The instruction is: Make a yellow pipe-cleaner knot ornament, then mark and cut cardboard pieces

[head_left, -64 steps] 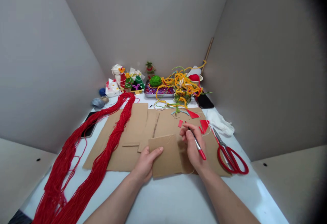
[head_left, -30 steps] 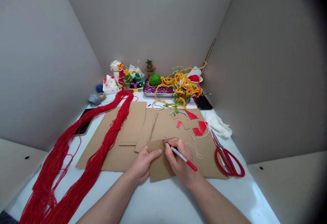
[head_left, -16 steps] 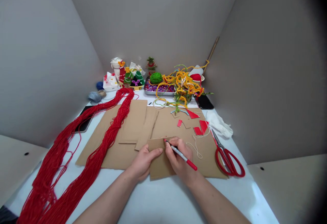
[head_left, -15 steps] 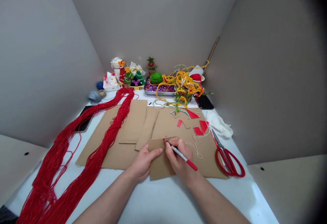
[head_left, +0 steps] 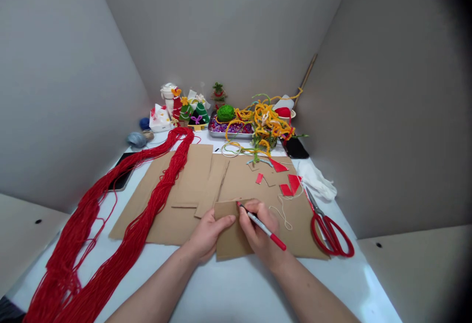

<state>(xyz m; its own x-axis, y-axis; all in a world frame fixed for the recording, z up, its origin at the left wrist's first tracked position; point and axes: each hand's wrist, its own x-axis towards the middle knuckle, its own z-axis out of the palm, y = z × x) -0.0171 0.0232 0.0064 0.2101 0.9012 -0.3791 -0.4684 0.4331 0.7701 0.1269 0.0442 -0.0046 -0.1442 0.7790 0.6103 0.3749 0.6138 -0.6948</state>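
My left hand [head_left: 207,234] grips the left edge of a small brown cardboard piece [head_left: 230,244], its thumb lying on top. In my right hand [head_left: 260,229] is a red and grey marker pen [head_left: 266,230], its tip on the cardboard near the top edge. The right fingers hide part of the piece's right side. Beneath both hands lies a large cardboard sheet [head_left: 302,237], with more cut cardboard pieces [head_left: 199,168] on it to the left. Red scraps [head_left: 294,184] and a loose white string [head_left: 285,215] rest on the sheet at right.
A long red yarn skein [head_left: 147,215] runs down the left side. Red-handled scissors [head_left: 328,229] and a crumpled white tissue [head_left: 317,179] lie at right. Behind are tangled yellow yarn [head_left: 271,121], a metal tray of beads [head_left: 230,134], a green yarn ball [head_left: 225,112] and a dark phone [head_left: 295,147].
Almost nothing differs. The marker and my right hand have shifted very slightly, while the left hand keeps its hold on the cardboard.
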